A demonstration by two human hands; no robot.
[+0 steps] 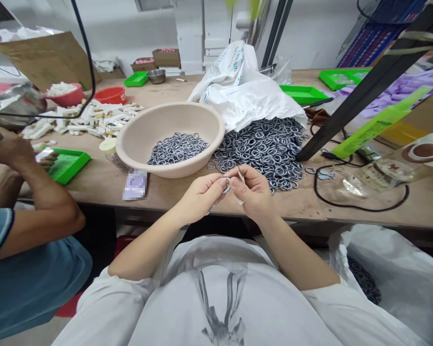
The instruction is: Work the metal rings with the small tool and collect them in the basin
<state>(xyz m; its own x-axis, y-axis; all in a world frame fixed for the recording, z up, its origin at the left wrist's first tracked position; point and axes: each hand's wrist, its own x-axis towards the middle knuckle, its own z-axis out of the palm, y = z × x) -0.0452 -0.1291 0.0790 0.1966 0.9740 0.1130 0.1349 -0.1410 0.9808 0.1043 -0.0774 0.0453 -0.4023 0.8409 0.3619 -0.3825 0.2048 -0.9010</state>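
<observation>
Just over the table's front edge, my left hand (pixel 201 196) pinches a grey ring (pixel 226 186) between thumb and fingertips. Close beside it, my right hand (pixel 255 196) is closed on a small thin tool with a pointed metal tip (pixel 241 174); its exact kind is hard to make out. A pale bit shows below the right fingers. Behind my hands a large heap of grey rings (pixel 263 149) spills from a white sack (pixel 252 98). To the left of the heap, a beige basin (pixel 130 139) holds many similar rings.
At left, a co-worker's arm (pixel 39 202) reaches toward a green tray (pixel 70 166). White pieces (pixel 94 120) lie piled behind. A dark slanted post (pixel 361 91) rises right of the heap, near a black cable (pixel 317 192) and clear jar (pixel 368 178). A white bag (pixel 404 269) hangs low right.
</observation>
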